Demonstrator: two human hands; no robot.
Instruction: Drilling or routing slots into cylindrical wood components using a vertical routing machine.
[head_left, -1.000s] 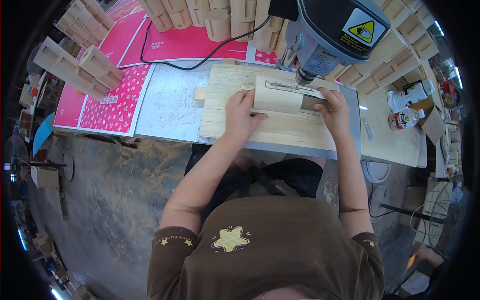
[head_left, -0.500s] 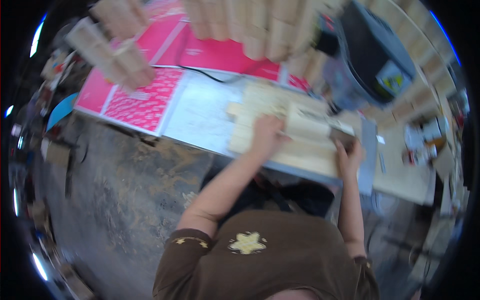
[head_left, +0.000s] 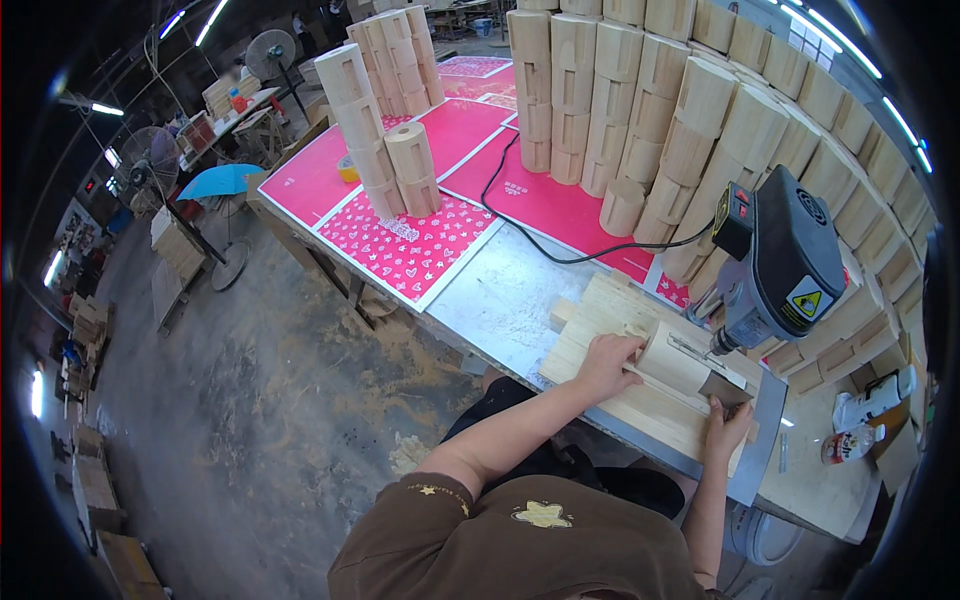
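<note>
A pale wooden cylinder lies on its side on a wooden board, a long slot and a metal strip along its top. My left hand grips the cylinder's left end, fingers bent around it. At the other end, my right hand pinches a flat grey-brown plate against or beside the cylinder; whether they touch is unclear. The drill press hangs just behind, its chuck close above the cylinder's right part. The drill's tip is too small to make out.
Stacked slotted wooden cylinders line the back and right. More stand at the left on pink sheets. A black cable runs across the table to the drill. A plastic bottle lies at the right; a blue umbrella is beyond.
The view has tilted upward and sharpened, so the table sits lower in it. Both hands stay at the cylinder's two ends, and the grey-brown plate remains by my right hand.
</note>
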